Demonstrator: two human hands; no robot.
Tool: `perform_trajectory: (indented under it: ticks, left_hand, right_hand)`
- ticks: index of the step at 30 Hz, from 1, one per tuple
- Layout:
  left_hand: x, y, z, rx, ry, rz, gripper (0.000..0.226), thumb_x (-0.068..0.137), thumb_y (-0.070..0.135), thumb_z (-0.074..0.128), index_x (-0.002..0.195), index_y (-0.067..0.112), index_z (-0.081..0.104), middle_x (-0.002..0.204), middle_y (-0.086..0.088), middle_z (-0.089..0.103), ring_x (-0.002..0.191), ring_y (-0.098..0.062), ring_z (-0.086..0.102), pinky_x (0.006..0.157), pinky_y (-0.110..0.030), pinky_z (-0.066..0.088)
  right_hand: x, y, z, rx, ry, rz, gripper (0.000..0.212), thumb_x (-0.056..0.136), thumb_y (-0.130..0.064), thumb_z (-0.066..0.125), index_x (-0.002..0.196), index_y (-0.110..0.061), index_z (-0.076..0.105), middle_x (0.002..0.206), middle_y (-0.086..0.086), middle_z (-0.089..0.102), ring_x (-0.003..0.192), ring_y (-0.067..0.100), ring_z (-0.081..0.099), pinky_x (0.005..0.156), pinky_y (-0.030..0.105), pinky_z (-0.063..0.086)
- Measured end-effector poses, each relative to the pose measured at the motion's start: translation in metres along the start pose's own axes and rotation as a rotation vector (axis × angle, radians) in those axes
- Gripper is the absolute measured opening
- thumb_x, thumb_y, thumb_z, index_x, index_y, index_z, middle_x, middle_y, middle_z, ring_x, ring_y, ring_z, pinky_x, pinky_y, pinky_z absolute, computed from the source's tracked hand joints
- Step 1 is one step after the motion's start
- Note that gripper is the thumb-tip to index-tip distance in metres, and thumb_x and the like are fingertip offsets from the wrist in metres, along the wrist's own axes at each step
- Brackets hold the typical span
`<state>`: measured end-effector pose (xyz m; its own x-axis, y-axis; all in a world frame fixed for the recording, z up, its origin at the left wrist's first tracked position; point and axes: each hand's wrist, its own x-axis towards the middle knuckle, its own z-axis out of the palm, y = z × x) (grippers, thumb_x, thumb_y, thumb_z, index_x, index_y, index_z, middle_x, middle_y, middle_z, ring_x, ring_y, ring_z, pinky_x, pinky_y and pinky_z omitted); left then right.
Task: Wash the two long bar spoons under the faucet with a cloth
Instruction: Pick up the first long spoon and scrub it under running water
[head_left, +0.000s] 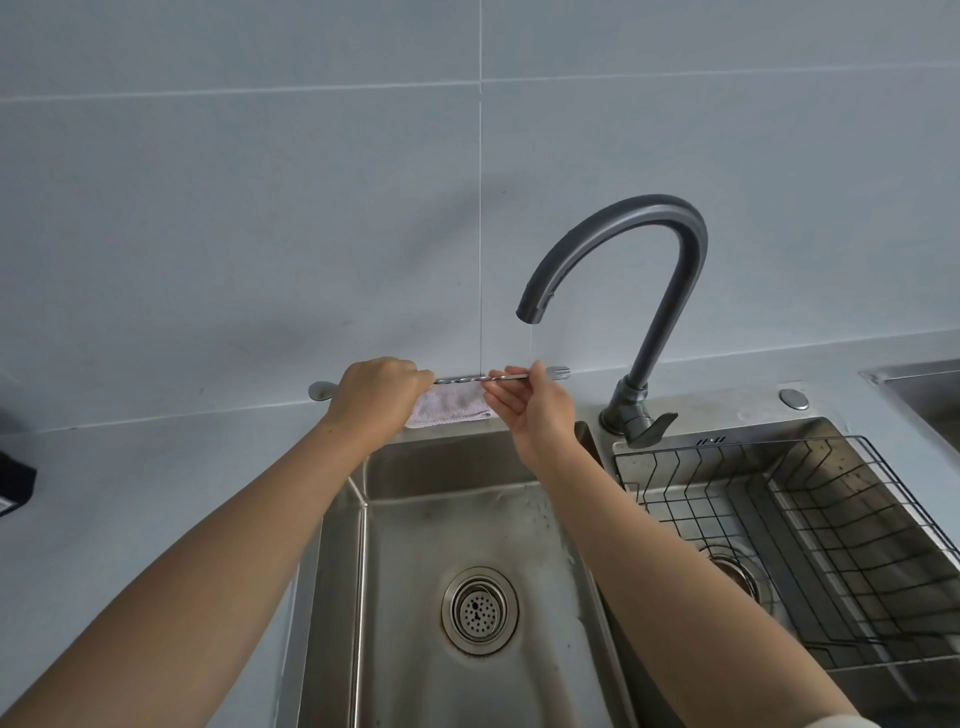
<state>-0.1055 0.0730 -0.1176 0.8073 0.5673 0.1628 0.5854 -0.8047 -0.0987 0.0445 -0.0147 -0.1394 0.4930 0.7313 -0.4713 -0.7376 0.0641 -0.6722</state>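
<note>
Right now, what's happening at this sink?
A person is washing a long bar spoon held level over the sink. The left hand grips it with a pale cloth, and the right hand pinches it near the forked end. A thin stream from the faucet falls on it. Only one spoon is clearly visible.

A steel sink (343, 571) with its round drain (479, 609) lies below the fingers, a black wire rack (810, 519) off to their right.
</note>
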Motion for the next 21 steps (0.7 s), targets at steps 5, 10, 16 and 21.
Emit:
perform_trajectory:
  ticks: [5, 10, 16, 21]
  left_hand:
    - [-0.006, 0.011, -0.012, 0.032, -0.138, -0.078, 0.027, 0.048, -0.011, 0.073, 0.07, 0.002, 0.063, 0.051, 0.008, 0.009, 0.054, -0.02, 0.036, 0.047, -0.014, 0.004]
    - [-0.011, 0.006, 0.0, -0.052, -0.119, -0.119, 0.023, 0.051, -0.014, 0.07, 0.067, 0.001, 0.064, 0.049, 0.002, 0.026, 0.052, -0.021, 0.038, 0.047, -0.013, 0.005]
    - [-0.013, 0.002, -0.006, -0.046, -0.135, -0.083, 0.017, 0.055, -0.014, 0.068, 0.064, 0.0, 0.062, 0.047, 0.008, 0.012, 0.05, -0.02, 0.036, 0.048, -0.013, 0.005]
    - [-0.019, -0.005, 0.002, -0.05, -0.049, -0.049, 0.043, 0.015, -0.005, 0.087, 0.037, 0.011, 0.055, 0.036, 0.004, 0.021, 0.027, -0.016, 0.022, 0.054, -0.003, -0.004]
  right_hand:
    - [0.0, 0.003, 0.002, -0.083, -0.065, -0.026, 0.016, 0.086, 0.005, 0.058, 0.075, -0.006, 0.055, 0.064, 0.005, 0.064, 0.056, 0.011, 0.067, 0.063, 0.02, 0.056]
    - [0.002, 0.002, 0.001, -0.128, -0.095, -0.029, 0.016, 0.089, 0.0, 0.057, 0.074, -0.006, 0.056, 0.072, 0.009, 0.063, 0.056, 0.011, 0.067, 0.058, 0.018, 0.057]
    - [0.001, 0.003, 0.0, -0.102, -0.064, -0.002, 0.028, 0.098, -0.019, 0.044, 0.077, -0.005, 0.057, 0.067, 0.008, 0.068, 0.056, 0.015, 0.069, 0.056, 0.022, 0.057]
    - [-0.001, 0.001, 0.0, -0.141, 0.006, -0.025, 0.007, 0.086, 0.0, 0.061, 0.08, -0.003, 0.059, 0.075, 0.008, 0.064, 0.055, 0.01, 0.066, 0.058, 0.018, 0.055]
